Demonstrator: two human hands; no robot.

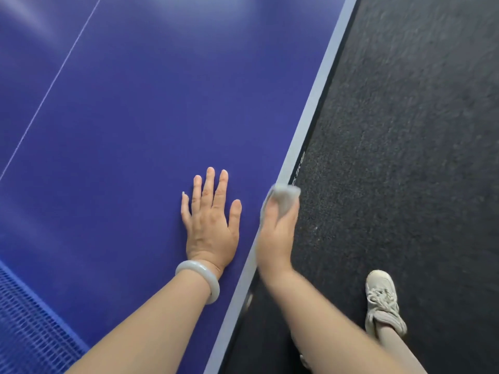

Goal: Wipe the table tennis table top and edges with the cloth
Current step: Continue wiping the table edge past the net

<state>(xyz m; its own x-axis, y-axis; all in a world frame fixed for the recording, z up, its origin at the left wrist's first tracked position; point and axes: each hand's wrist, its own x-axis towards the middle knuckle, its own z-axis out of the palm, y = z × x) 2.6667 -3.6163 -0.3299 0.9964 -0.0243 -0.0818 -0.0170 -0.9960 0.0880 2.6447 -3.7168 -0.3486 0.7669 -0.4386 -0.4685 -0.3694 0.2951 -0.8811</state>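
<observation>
The blue table tennis table (140, 109) fills the left and middle of the head view, and its pale side edge (321, 85) runs diagonally from top right to bottom. My left hand (210, 222) lies flat on the top with fingers spread, a pale bangle on its wrist. My right hand (278, 233) grips a light grey cloth (285, 197) and holds it over the table's side edge. The cloth is blurred and partly covered by my fingers.
The blue net (29, 319) crosses the bottom left corner. A thin white centre line (54, 76) runs along the table top. Dark carpeted floor (418, 130) lies to the right, with my foot in a light shoe (382, 300) on it.
</observation>
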